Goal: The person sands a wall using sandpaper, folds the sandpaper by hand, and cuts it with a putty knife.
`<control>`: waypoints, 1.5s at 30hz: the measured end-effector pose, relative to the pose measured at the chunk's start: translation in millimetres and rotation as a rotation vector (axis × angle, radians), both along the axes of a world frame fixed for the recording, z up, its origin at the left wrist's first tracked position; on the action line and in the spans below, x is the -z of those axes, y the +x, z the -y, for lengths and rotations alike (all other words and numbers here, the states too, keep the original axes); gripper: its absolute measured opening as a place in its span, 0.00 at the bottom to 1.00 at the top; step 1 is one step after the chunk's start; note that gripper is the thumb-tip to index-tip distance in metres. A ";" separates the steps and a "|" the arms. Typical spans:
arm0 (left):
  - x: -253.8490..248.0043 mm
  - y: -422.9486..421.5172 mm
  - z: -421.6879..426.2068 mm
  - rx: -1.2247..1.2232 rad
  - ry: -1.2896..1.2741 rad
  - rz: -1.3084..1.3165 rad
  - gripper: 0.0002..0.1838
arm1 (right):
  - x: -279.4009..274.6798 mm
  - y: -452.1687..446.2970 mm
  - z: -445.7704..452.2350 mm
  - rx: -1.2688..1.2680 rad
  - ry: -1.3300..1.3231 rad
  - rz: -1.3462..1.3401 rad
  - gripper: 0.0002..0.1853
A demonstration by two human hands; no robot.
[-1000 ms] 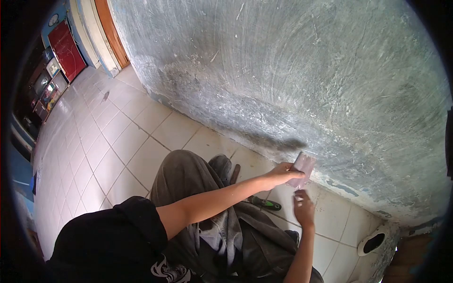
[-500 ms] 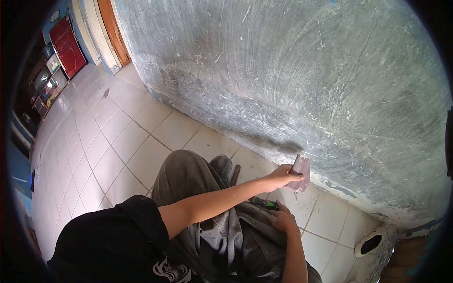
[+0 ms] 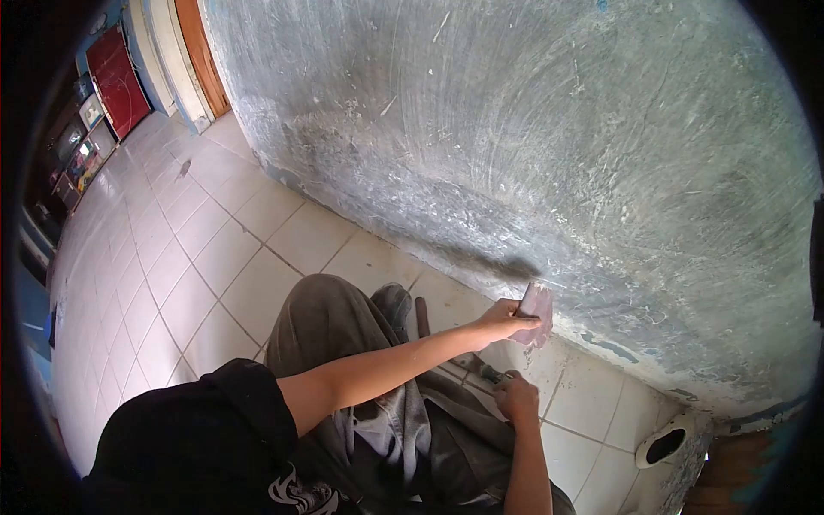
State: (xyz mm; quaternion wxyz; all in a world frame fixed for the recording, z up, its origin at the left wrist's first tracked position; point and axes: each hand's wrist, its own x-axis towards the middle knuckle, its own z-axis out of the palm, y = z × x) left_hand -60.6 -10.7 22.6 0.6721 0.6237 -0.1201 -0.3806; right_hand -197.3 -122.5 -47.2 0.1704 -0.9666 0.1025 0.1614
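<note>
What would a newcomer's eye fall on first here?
Probably the big, scuffed grey wall, which fills the upper middle and right of the view. Next comes the purplish-brown sheet in the left hand, by the wall's foot, with the right hand below it on a dark-handled tool. A red panel stands out at upper left.

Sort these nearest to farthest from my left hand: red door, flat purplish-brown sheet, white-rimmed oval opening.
1. Flat purplish-brown sheet, in your left hand.
2. White-rimmed oval opening, lower right.
3. Red door, far upper left.
</note>
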 end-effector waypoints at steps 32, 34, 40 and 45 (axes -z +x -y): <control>-14.5 25.2 -10.3 -0.407 -0.265 0.169 0.09 | -77.4 9.0 26.4 0.228 0.421 0.119 0.18; -15.9 23.9 -10.1 -0.394 -0.273 0.148 0.10 | -76.5 11.0 24.7 0.293 0.394 0.135 0.18; -17.7 21.3 -9.8 -0.381 -0.250 0.121 0.12 | -71.5 11.2 20.9 0.287 0.499 0.247 0.21; -13.2 20.5 -9.9 -0.320 -0.232 0.092 0.15 | -69.3 15.4 18.1 0.431 0.237 0.289 0.20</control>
